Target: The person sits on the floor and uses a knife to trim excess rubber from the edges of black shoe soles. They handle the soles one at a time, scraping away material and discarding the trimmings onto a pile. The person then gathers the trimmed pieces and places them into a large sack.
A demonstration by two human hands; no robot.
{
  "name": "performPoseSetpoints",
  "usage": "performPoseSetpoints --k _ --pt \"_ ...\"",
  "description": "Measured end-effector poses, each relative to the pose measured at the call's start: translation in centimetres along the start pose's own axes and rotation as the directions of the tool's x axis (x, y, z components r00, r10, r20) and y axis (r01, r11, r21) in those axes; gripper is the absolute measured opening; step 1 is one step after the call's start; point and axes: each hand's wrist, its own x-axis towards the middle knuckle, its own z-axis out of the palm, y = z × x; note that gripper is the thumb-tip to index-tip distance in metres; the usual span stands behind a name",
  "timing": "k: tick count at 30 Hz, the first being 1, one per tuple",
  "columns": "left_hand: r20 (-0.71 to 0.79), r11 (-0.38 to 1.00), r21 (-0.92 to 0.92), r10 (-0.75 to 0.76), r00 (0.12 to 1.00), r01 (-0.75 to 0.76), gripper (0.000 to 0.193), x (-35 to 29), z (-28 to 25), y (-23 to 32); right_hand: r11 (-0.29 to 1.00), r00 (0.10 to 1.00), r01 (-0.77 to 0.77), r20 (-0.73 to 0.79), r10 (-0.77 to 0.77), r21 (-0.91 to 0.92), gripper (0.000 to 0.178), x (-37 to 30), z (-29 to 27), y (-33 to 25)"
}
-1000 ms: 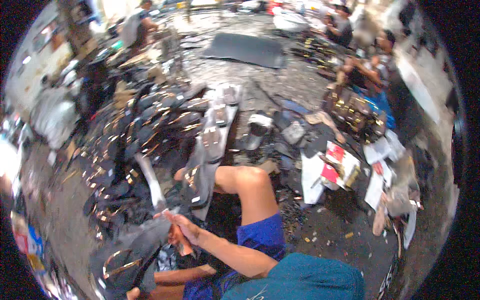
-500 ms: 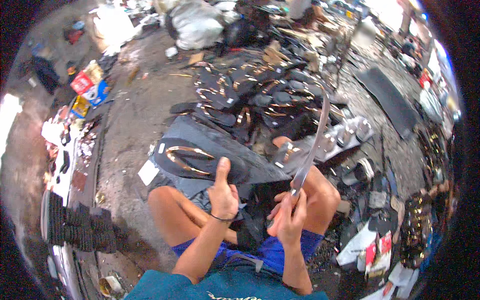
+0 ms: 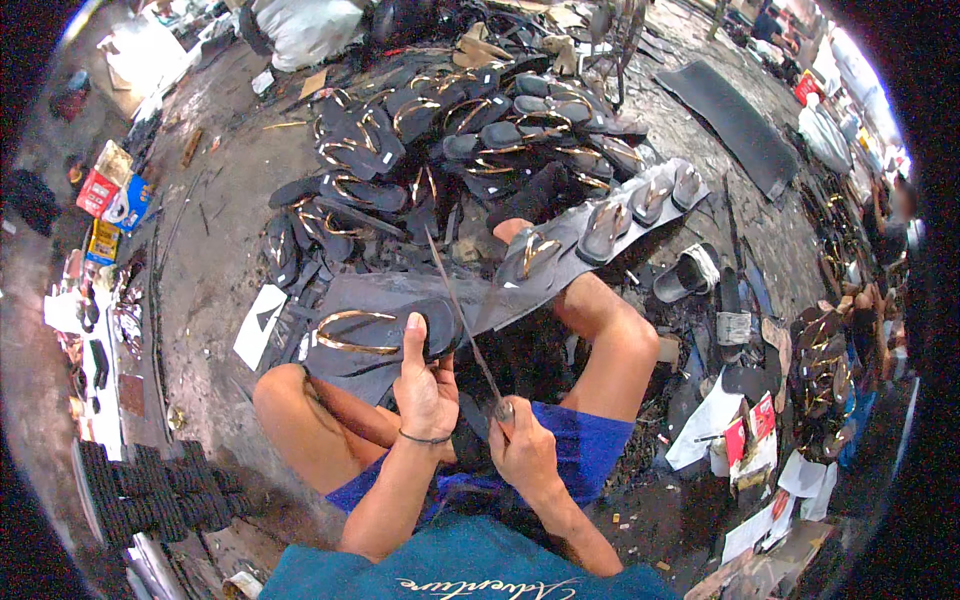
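The left hand (image 3: 428, 400) kept its grip on a black flip-flop (image 3: 370, 333) with a gold strap, thumb pressed on its sole. Right of that flip-flop, the right hand (image 3: 525, 448) had its grip wrapped round the handle of a long, thin blade (image 3: 466, 328), slanting up past it. A grey sheet (image 3: 390, 290) lay beneath the flip-flop; beyond it spread a sandal pile (image 3: 365, 150).

One knife (image 3: 470, 330), one held sandal (image 3: 378, 332) — four sandals (image 3: 652, 200) along one grey strip (image 3: 567, 268).
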Motion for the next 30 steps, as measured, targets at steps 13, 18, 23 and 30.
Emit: performPoseSetpoints --k 13,18,23,30 --pt "0.162 0.923 0.367 -0.189 0.968 0.119 0.036 -5.5 -9.6 1.5 0.668 0.803 -0.512 0.577 0.149 0.54 0.023 5.6 0.9 -2.0" --pt "0.048 0.981 0.192 -0.031 0.998 0.021 0.036 -5.9 -7.2 0.9 0.9 0.969 0.067 0.186 -0.161 0.431 0.021 5.8 0.5 -4.0" --pt "0.034 0.995 0.102 -0.003 0.999 -0.001 0.041 -4.8 -5.6 2.0 0.885 0.995 -0.004 0.092 -0.044 0.466 0.029 5.4 -1.6 -5.5" --pt "-0.045 1.0 0.007 0.029 0.999 -0.029 0.041 -4.6 -6.1 4.5 0.985 0.973 0.114 0.187 -0.137 0.131 0.032 -3.7 -6.6 -1.1"
